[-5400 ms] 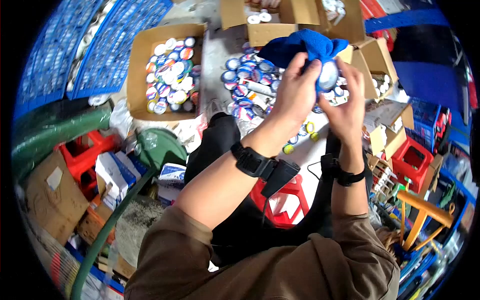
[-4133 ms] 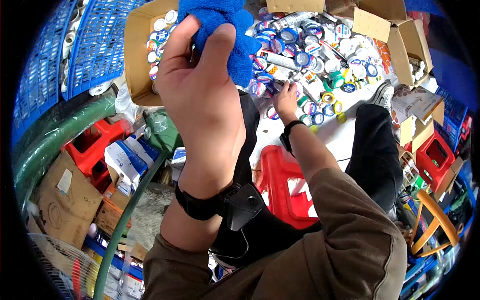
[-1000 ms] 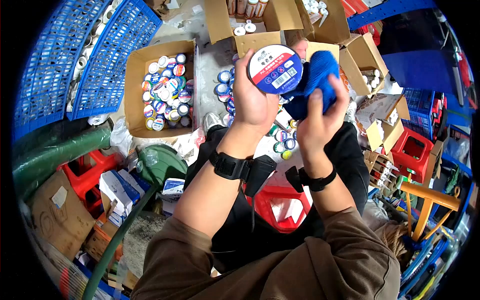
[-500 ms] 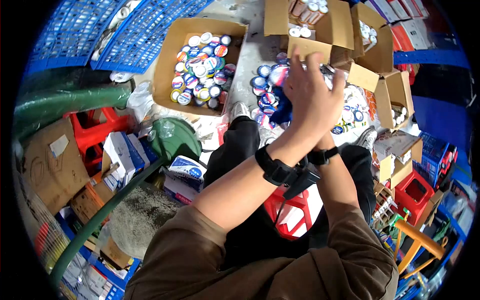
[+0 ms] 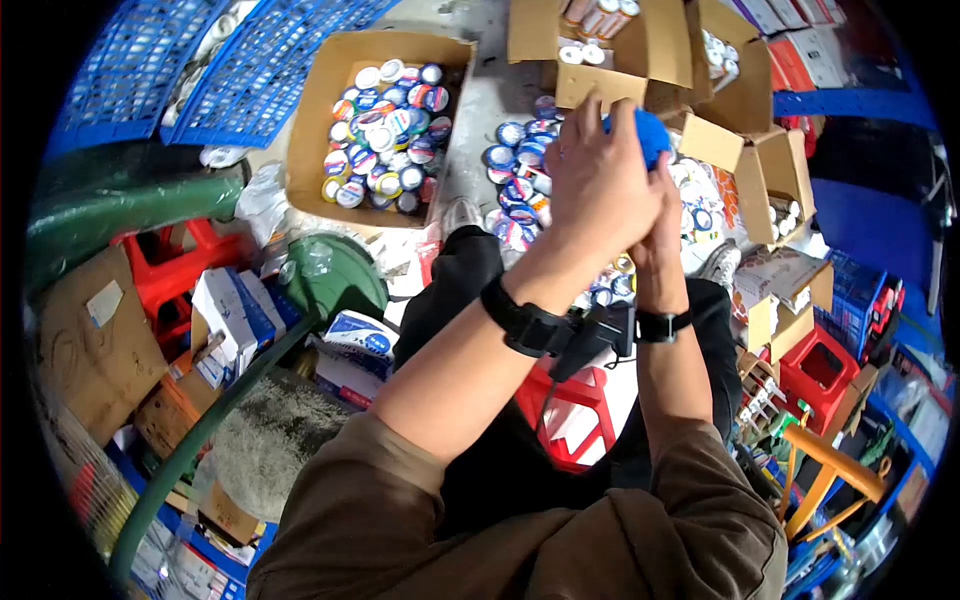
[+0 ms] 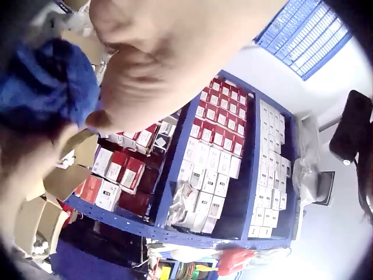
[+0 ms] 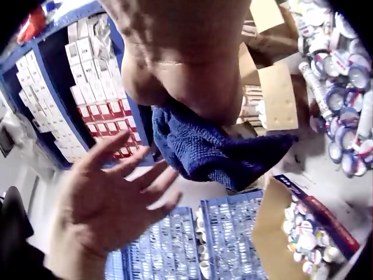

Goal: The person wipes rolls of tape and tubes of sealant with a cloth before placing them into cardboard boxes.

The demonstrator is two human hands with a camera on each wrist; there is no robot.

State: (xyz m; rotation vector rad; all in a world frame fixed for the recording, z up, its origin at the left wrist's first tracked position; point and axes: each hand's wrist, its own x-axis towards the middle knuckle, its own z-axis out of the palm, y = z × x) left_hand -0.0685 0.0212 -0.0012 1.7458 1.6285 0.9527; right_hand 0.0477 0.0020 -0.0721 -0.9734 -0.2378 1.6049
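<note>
Reaching out over a crowded floor, with a large cardboard box (image 5: pixel 310 140) of tape rolls well off to the left of the left hand (image 5: pixel 605 185), smaller open cartons (image 5: pixel 573 80) beyond its fingertips, and a loose pile of rolls (image 5: pixel 515 165) just to its left. Holding the left hand out empty, palm bare and fingers spread wide apart in the right wrist view, after gripping a large labelled tape roll about a second ago. Gripping a blue cloth (image 5: pixel 650 138) in the right hand (image 5: pixel 662 235), close beside and partly behind the left, with fingers mostly hidden. Bringing the cloth across from the left side of the left hand half a second ago to the right of its fingers now, just beyond the right hand. Leaving the cloth, by the look of it, to the right hand alone, and the left hand free. Showing no sign of the labelled tape roll in either hand; cannot tell whether hidden inside the cloth or set down.
</note>
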